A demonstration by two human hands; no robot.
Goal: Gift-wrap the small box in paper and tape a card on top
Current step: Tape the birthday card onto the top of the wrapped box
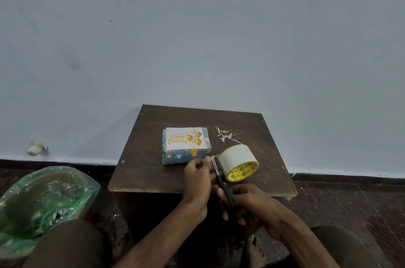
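Note:
The small box [179,156], wrapped in blue animal-print paper, sits on the dark wooden table [153,136]. A white "Happy Birthday" card [186,139] with gold balloons lies on its top. Right of the box stands a roll of clear tape [237,161] with a yellow core. My left hand [197,176] pinches the free end of the tape, pulled out from the roll. My right hand [247,202] grips black scissors [223,184] whose blades point up at the stretched tape strip.
Small paper and tape scraps [224,134] lie on the table behind the roll. A bin lined with a green plastic bag [43,199] stands on the floor at the left. A pale wall rises behind the table. My knees and a bare foot [254,252] are below.

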